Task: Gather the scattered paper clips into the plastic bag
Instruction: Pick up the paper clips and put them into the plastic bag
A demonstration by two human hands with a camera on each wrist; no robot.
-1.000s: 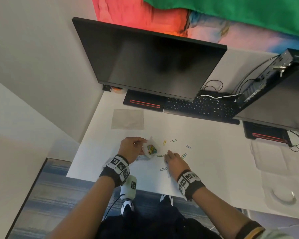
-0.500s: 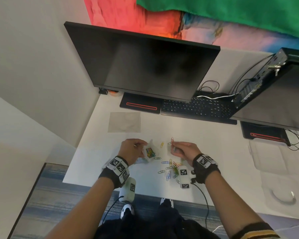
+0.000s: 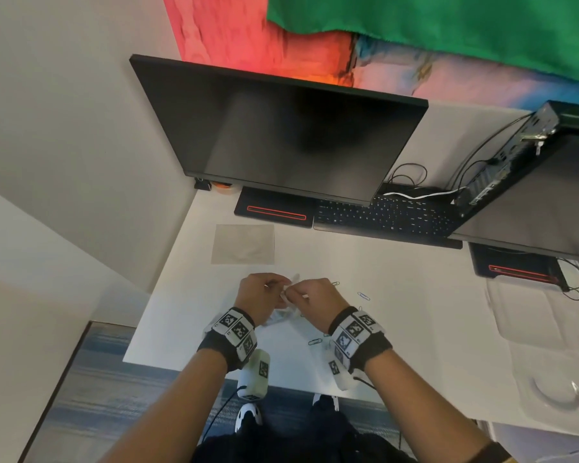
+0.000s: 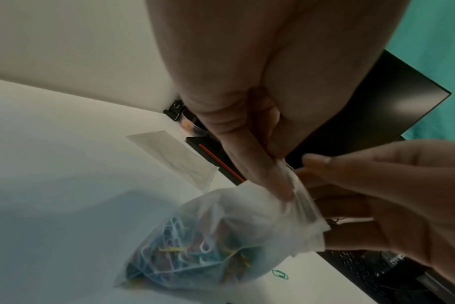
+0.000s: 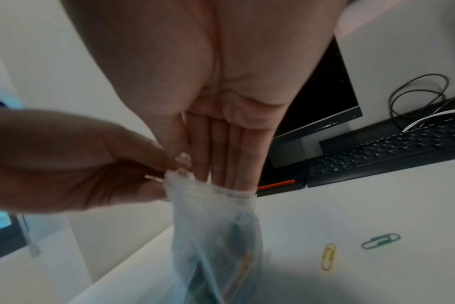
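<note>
1. Above the near edge of the white desk (image 3: 188,312), both hands are meeting at the mouth of the plastic bag (image 4: 221,236); the head view is showing only the backs of the hands and a sliver of plastic between them.
2. From the left wrist view, the left hand (image 3: 259,295) is pinching the bag's top edge between thumb and fingers, and the bag is hanging down with its bottom at the desk surface, holding a bundle of coloured paper clips (image 4: 179,255).
3. From the right wrist view, the right hand (image 3: 315,300) is lying with its straight fingers (image 5: 229,152) against the far side of the bag's rim; whether its thumb is clamping the plastic cannot be told, as the view is blurred.
4. Only the right wrist view is showing a loose yellow clip (image 5: 329,259) and a loose green clip (image 5: 380,241) lying near each other on the desk, just beside the bag.
5. Only the head view is showing a blue clip (image 3: 363,296) well apart to the right, and a flat clear sheet (image 3: 243,243) lying in front of the monitor (image 3: 281,135).
</note>
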